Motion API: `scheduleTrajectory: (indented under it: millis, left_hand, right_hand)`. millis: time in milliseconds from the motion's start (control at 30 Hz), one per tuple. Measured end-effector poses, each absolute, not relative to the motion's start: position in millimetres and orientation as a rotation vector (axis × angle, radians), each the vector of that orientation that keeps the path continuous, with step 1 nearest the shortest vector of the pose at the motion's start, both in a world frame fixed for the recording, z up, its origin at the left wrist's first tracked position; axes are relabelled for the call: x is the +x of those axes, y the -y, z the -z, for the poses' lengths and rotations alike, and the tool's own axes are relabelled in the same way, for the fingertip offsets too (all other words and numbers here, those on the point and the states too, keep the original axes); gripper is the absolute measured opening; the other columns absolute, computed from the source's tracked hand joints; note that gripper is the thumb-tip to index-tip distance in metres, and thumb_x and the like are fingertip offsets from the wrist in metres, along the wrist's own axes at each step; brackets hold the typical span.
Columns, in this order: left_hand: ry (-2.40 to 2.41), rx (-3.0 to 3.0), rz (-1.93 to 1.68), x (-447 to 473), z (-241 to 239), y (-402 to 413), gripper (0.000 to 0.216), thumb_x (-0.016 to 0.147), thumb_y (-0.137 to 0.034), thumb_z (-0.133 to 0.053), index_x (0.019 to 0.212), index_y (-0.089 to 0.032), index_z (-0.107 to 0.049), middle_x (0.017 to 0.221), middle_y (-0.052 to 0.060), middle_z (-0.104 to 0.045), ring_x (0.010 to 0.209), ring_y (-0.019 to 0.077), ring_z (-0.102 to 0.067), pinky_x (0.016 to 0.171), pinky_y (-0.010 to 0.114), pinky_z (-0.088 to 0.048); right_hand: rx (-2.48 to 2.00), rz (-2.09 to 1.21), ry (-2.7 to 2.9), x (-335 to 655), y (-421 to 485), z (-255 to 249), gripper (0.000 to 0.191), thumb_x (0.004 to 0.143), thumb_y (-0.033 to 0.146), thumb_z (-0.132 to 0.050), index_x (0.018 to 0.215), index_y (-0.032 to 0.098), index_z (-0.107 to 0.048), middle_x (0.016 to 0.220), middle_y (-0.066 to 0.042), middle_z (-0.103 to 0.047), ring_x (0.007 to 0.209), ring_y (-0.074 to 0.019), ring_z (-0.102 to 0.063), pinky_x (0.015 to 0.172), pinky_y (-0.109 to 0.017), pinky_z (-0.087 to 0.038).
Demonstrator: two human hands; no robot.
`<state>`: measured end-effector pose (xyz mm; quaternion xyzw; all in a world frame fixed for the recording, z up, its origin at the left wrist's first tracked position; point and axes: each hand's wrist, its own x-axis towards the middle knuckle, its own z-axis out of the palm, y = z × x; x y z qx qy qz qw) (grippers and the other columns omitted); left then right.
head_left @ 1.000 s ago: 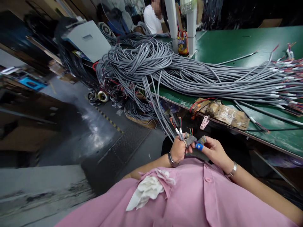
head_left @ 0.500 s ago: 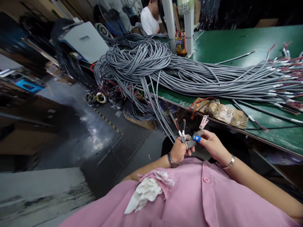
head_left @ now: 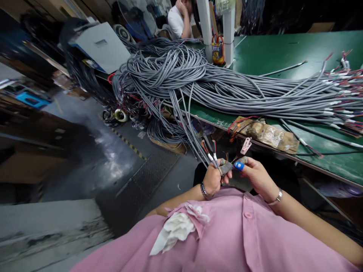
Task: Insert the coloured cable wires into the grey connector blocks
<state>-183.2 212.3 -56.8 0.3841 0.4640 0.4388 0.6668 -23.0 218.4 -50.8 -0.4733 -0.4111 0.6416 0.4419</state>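
My left hand (head_left: 213, 179) is closed around grey multi-core cables (head_left: 202, 154), low in front of my pink shirt. Two cable ends with white sleeves and bare coloured wires (head_left: 209, 149) stick up above its fingers. Grey covers sit on some fingertips of both hands. My right hand (head_left: 259, 177), with a blue wrap (head_left: 239, 166) on its thumb, pinches at thin coloured wires (head_left: 231, 158) that fan out between the hands. Just above its fingers is a pink clothes peg (head_left: 245, 146); what it is clipped to I cannot tell.
Many grey cables (head_left: 232, 88) lie across the green bench (head_left: 283, 49), wire ends to the right. A taped cardboard piece (head_left: 272, 136) lies along the near edge. Behind stand white posts (head_left: 228, 34) and a person in white (head_left: 176, 22). A light grey box (head_left: 103, 47) is at left.
The two sleeved cable ends have tipped left. Thin coloured wires now fan out between my hands, and my fingers have shifted slightly. The person behind has raised a hand to the head.
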Motion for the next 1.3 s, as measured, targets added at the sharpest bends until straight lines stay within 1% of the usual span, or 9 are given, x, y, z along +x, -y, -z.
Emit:
scheduleTrajectory:
  millis: [200, 400, 533, 667, 900, 1033, 1200, 1300]
  left_hand:
    - [-1.054, 0.846, -1.021, -183.3, 57.4, -212.4, 0.032, 0.076, -0.039, -0.065, 0.061, -0.014, -0.053, 0.048, -0.002, -0.057, 0.031, 0.0053, -0.042, 0.032, 0.018, -0.021]
    - [-1.055, 0.896, -0.985, -181.3, 57.8, -211.2, 0.034, 0.075, -0.041, -0.066, 0.060, -0.014, -0.052, 0.047, -0.002, -0.056, 0.031, 0.0055, -0.041, 0.032, 0.019, -0.022]
    - [-1.046, 0.921, -0.961, -180.0, 55.8, -210.7, 0.034, 0.075, -0.041, -0.067, 0.061, -0.014, -0.052, 0.048, -0.002, -0.056, 0.031, 0.0053, -0.041, 0.032, 0.018, -0.024]
    - [-1.050, 0.925, -0.963, -181.1, 54.1, -211.1, 0.035, 0.075, -0.043, -0.067, 0.060, -0.015, -0.052, 0.046, -0.003, -0.054, 0.030, 0.0047, -0.038, 0.032, 0.018, -0.022]
    - [-1.018, 0.902, -0.897, -183.3, 54.4, -210.8, 0.034, 0.072, -0.044, -0.068, 0.063, -0.016, -0.051, 0.046, -0.003, -0.053, 0.030, 0.0045, -0.037, 0.032, 0.019, -0.020]
    - [-0.928, 0.821, -0.843, -187.6, 56.0, -213.3, 0.030, 0.070, -0.040, -0.069, 0.066, -0.016, -0.052, 0.045, -0.003, -0.053, 0.030, 0.0046, -0.036, 0.032, 0.018, -0.018]
    - [-0.800, 0.754, -0.747, -193.4, 58.7, -215.3, 0.030, 0.067, -0.040, -0.070, 0.068, -0.015, -0.055, 0.043, -0.002, -0.054, 0.028, 0.0061, -0.036, 0.030, 0.019, -0.019]
    - [-0.816, 0.765, -0.725, -194.1, 58.3, -213.4, 0.031, 0.067, -0.041, -0.071, 0.066, -0.015, -0.054, 0.043, -0.002, -0.053, 0.028, 0.0058, -0.036, 0.030, 0.019, -0.019]
  right_hand:
    - [-1.135, -1.599, 0.995, -18.4, -217.1, 54.5, 0.021, 0.073, 0.034, -0.073, 0.072, 0.017, -0.061, 0.065, 0.002, -0.053, 0.058, -0.0087, -0.042, 0.055, -0.024, -0.035]
    - [-1.167, -1.696, 1.037, -11.5, -224.7, 50.7, 0.028, 0.077, 0.044, -0.068, 0.085, 0.018, -0.060, 0.066, 0.003, -0.052, 0.059, -0.0098, -0.046, 0.057, -0.025, -0.039]
    - [-1.172, -1.688, 1.099, -8.5, -230.8, 48.0, 0.028, 0.077, 0.043, -0.069, 0.082, 0.017, -0.058, 0.062, 0.004, -0.051, 0.055, -0.0085, -0.044, 0.053, -0.024, -0.036]
    - [-1.107, -1.781, 1.088, -4.2, -231.7, 49.7, 0.026, 0.075, 0.037, -0.072, 0.084, 0.016, -0.060, 0.070, 0.001, -0.057, 0.060, -0.0096, -0.049, 0.056, -0.024, -0.040]
    - [-1.016, -1.760, 1.076, -0.6, -231.0, 53.7, 0.024, 0.071, 0.032, -0.076, 0.087, 0.017, -0.065, 0.074, 0.001, -0.061, 0.062, -0.0098, -0.051, 0.058, -0.024, -0.040]
    - [-0.956, -1.817, 1.027, 0.5, -231.8, 59.3, 0.021, 0.071, 0.029, -0.077, 0.086, 0.017, -0.067, 0.078, 0.000, -0.063, 0.065, -0.0095, -0.053, 0.062, -0.024, -0.042]
    - [-0.828, -1.977, 0.917, -4.8, -231.1, 61.6, 0.022, 0.068, 0.029, -0.078, 0.083, 0.017, -0.067, 0.076, 0.000, -0.063, 0.062, -0.0099, -0.054, 0.062, -0.025, -0.043]
    - [-0.798, -1.954, 0.929, -10.5, -230.0, 57.4, 0.025, 0.066, 0.032, -0.080, 0.082, 0.018, -0.067, 0.076, 0.000, -0.063, 0.065, -0.0111, -0.055, 0.064, -0.026, -0.044]
